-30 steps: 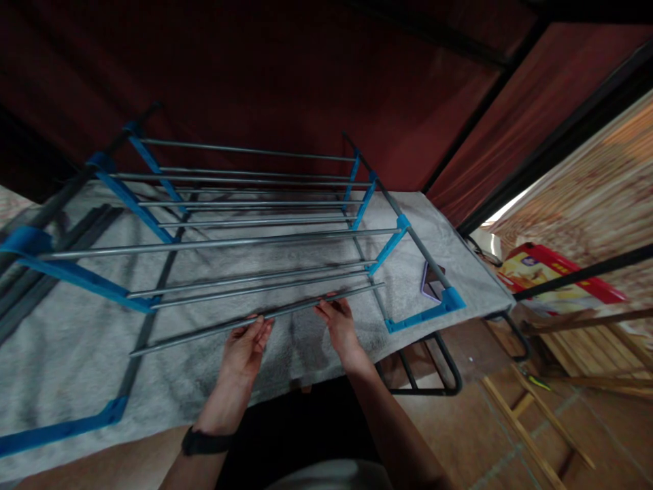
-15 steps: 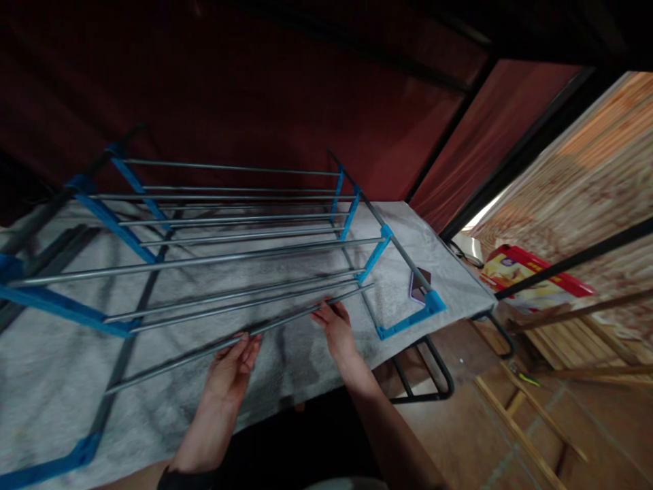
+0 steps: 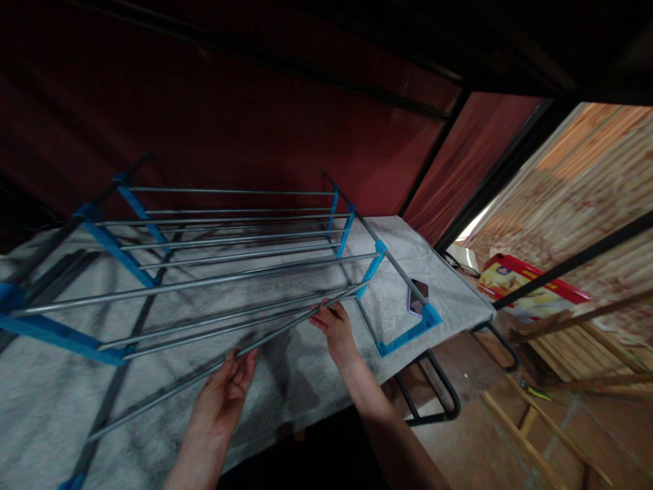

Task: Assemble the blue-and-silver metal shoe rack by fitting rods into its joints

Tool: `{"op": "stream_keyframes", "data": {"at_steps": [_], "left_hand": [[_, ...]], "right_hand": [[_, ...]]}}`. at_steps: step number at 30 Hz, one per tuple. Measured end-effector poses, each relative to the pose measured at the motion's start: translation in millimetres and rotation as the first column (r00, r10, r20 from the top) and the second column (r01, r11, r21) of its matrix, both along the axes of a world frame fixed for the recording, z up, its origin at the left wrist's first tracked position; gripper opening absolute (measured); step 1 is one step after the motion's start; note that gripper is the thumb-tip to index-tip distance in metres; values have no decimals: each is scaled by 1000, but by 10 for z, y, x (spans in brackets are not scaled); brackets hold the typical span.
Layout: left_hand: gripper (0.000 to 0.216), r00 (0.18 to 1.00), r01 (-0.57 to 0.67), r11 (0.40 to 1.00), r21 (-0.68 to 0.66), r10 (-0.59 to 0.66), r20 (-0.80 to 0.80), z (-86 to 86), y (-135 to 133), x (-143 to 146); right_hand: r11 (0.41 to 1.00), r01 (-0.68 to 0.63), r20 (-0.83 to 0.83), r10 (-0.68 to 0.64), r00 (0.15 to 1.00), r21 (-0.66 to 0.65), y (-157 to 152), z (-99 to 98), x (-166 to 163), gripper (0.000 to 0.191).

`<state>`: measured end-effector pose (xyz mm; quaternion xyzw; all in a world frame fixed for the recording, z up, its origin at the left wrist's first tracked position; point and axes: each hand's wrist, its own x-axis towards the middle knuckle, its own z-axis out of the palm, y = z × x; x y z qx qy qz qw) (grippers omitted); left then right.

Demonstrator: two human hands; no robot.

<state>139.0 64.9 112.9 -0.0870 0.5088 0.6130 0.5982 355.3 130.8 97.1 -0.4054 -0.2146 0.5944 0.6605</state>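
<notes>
A loose grey metal rod [image 3: 278,332] slants across the front of a rack frame. My left hand [image 3: 227,384] holds it near its middle, fingers closed around it. Further right along the same rod, my right hand [image 3: 332,327] pinches it between thumb and fingers. The rod's left end lies over a dark upright tube [image 3: 109,401]; its right end reaches up by the blue bracket [image 3: 371,272]. The rack lies on its side, with several parallel rods joined by blue plastic brackets [image 3: 118,252]. Another blue bracket [image 3: 408,337] sits at the near right corner.
A grey cloth [image 3: 459,282] covers the table under the rack. A phone [image 3: 418,297] lies on it at the right. Beyond stand a red and yellow box [image 3: 530,282] and wooden frame pieces [image 3: 525,422] on the tiled floor. A dark red panel [image 3: 245,116] rises behind.
Both hands keep hold of the rod. Its right end has risen toward the bracket, while its left end sits lower and further left in view. The camera view has tilted upward slightly.
</notes>
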Motion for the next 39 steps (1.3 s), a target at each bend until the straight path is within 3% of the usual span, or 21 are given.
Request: {"op": "stream_keyframes", "data": {"at_steps": [14, 19, 27, 31, 39], "left_hand": [[31, 1000, -19, 999, -47, 18, -10, 73, 121, -129], [30, 1000, -18, 998, -56, 17, -10, -13, 123, -231], [32, 995, -78, 995, -55, 74, -71, -58, 102, -281], [34, 986, -137, 988, -71, 129, -106, -53, 73, -386], [31, 964, -184, 979, -86, 163, -208, -256, -20, -709]], "right_hand": [[998, 54, -15, -54, 998, 17, 92, 49, 186, 41], [983, 179, -17, -180, 984, -38, 103, 1, 408, 40], [981, 189, 21, -188, 982, -49, 45, -95, 493, 55], [982, 183, 35, -182, 983, -40, 20, -124, 527, 52], [977, 209, 3, -209, 978, -47, 24, -205, 611, 49]]}}
